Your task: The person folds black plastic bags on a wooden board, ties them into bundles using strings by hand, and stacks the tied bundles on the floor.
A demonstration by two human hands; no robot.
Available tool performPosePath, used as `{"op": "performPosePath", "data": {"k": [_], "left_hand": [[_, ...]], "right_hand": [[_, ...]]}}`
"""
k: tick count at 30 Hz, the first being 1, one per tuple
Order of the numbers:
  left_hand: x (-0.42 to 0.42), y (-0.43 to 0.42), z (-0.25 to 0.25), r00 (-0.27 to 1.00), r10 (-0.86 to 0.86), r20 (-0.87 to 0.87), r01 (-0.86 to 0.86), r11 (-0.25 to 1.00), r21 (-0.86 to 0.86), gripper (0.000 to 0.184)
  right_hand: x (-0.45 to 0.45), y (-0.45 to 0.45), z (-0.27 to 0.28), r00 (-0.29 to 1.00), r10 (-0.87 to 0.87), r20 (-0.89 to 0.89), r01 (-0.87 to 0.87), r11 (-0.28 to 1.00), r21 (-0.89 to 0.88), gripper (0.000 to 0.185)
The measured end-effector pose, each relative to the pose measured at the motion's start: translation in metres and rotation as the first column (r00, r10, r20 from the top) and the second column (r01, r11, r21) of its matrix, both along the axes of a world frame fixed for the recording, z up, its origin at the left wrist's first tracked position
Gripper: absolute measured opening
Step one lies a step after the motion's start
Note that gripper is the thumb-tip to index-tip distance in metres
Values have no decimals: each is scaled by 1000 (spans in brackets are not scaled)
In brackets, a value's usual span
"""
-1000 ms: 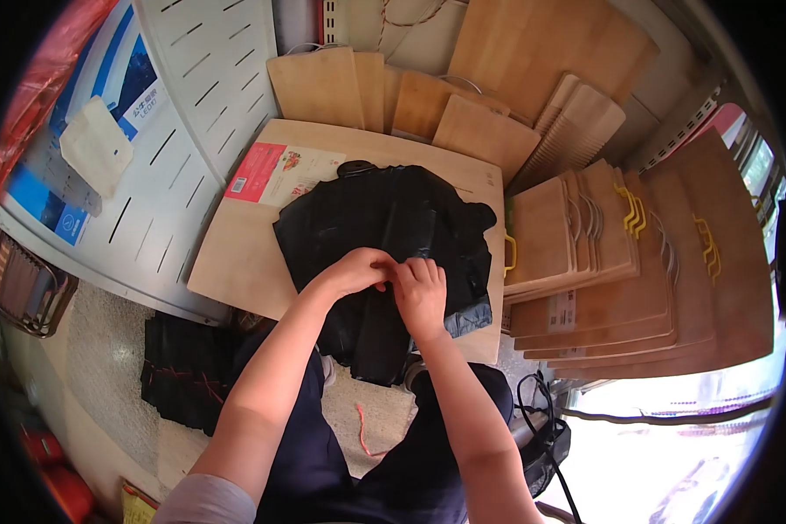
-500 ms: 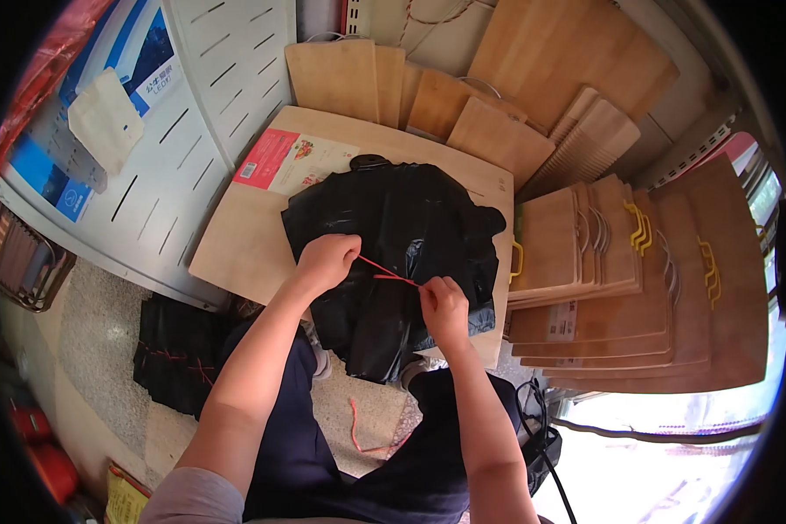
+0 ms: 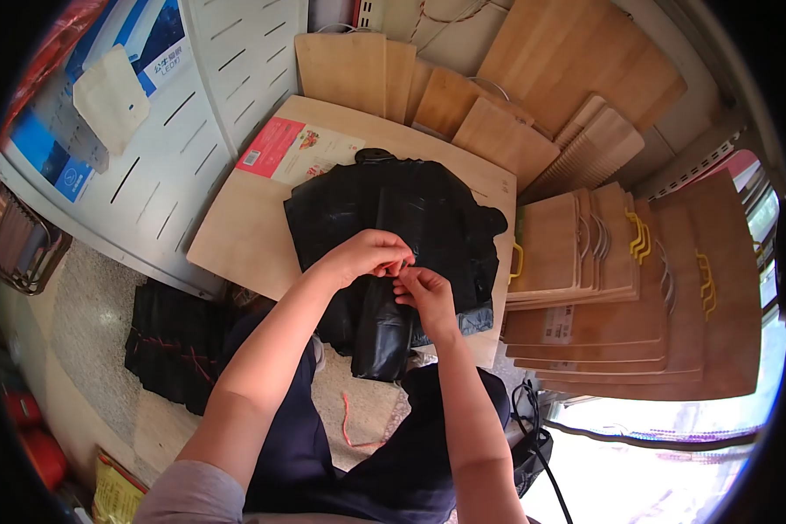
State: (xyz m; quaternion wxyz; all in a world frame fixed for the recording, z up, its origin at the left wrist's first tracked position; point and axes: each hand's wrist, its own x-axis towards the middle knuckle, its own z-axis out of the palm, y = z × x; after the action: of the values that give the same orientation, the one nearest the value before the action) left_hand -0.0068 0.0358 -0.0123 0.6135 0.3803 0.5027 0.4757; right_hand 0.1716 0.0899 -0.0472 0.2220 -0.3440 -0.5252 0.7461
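A creased, glossy black plastic bag bundle [image 3: 441, 205] lies on the pale wooden board [image 3: 223, 240] — overhanging its near edge. Left hand [image 3: 374, 256] and right hand [image 3: 426, 293] curl above — what they grip, if anything, I can't tell.

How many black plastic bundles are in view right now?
2. One black plastic bundle lies on the pale wooden board, beneath the left hand and right hand; the second bundle sits lower, left of the dark-trousered legs. More may be hidden.
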Motion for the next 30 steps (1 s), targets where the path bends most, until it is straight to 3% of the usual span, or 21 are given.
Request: {"op": "performPosePath", "data": {"k": [2,3,4,5,6,11,13,14,16,21,24,26,27,28,29,30], "left_hand": [[9,-2,7,972,215,90,-213,977,-29,18],[10,-3,-3,973,214,88,-212,977,-28,18],[9,-2,-18,921,212,-327,-149,967,206,17],[9,-2,-33,692,272,-669,9,923,384,17],[13,-6,-30,707,294,-643,49,887,460,14],[17,-10,-21,624,280,-729,72,909,411,4],[21,-11,-20,510,342,-789,151,868,474,6],[26,-11,-20,510,344,-789,151,867,475,6],[37,-11,-13,292,573,-766,254,725,640,9],[37,-10,-20,307,510,-804,372,713,594,9],[33,-13,-23,411,366,-835,298,812,503,8],[32,-15,-19,488,359,-796,158,860,485,7],[32,-16,-19,487,360,-796,157,860,485,7],[33,-17,-20,518,357,-777,120,870,479,8],[33,-17,-21,549,354,-757,83,878,471,9],[32,-17,-23,550,354,-757,82,878,471,9]], "right_hand": [[1,2,-5,997,-74,-5,74,996,-47,22],[1,1,-7,997,-75,-8,75,996,-47,22],[0,0,-8,994,-105,-40,101,991,-92,21],[0,0,-8,989,-135,-69,124,983,-138,21],[0,0,-7,989,-134,-69,123,983,-137,21],[2,-2,-2,993,-115,-22,110,983,-148,19],[3,1,-1,993,-115,-6,113,981,-156,18],[4,2,-1,993,-115,11,115,979,-166,18],[8,8,-6,995,-97,0,95,977,-191,17],[15,18,-10,1000,12,12,-10,986,-167,17],[12,12,-3,997,51,53,-47,996,-70,16],[8,2,3,985,-31,172,-33,933,359,12],[6,0,0,985,-30,171,-34,933,358,12],[5,-2,-3,977,-122,176,-26,749,662,11],[3,-4,-6,966,-210,148,-33,470,882,12],[-2,-10,3,960,-244,139,6,511,859,13]]}}
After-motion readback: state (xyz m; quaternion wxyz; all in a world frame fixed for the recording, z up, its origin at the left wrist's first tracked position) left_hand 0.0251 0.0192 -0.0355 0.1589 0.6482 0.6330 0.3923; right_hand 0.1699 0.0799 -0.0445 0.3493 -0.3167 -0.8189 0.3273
